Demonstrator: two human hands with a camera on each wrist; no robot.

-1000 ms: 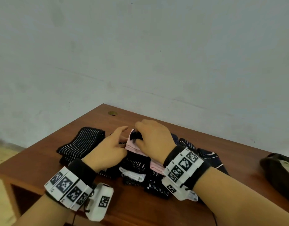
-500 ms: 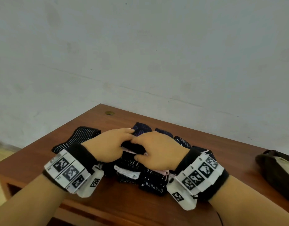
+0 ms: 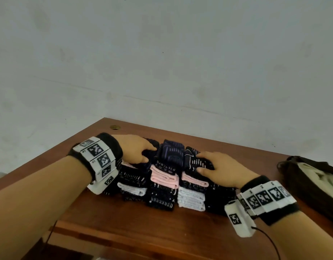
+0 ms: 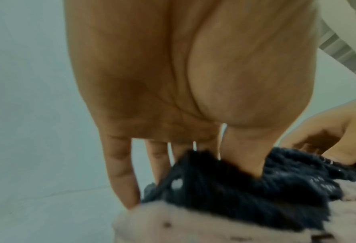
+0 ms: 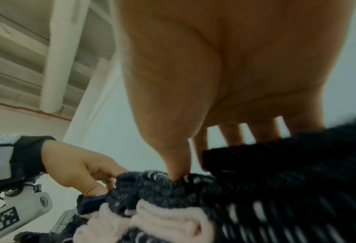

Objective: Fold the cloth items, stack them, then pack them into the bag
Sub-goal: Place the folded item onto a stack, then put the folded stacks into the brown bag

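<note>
Several folded cloths, black patterned, pink (image 3: 164, 180) and white (image 3: 191, 199), lie packed in side-by-side stacks in the middle of the wooden table (image 3: 124, 231). My left hand (image 3: 149, 153) is on the left top of the stacks, and thumb and fingers pinch a dark cloth (image 4: 214, 194). On the right top, my right hand (image 3: 199, 163) pinches a black cloth with white dashes (image 3: 192, 156). In the right wrist view its thumb (image 5: 172, 164) presses into the knit while the fingers reach behind. A dark blue folded cloth (image 3: 173, 152) sits between the hands.
A dark bag (image 3: 310, 184) with a pale lining lies open at the table's right edge. A small round hole (image 3: 115, 127) marks the far left corner. A pale wall stands close behind the table. Bare wood runs along the near edge.
Both hands were together at the middle top of the pile. They have spread apart, left to the left stack and right to the right stack. The view has dropped closer.
</note>
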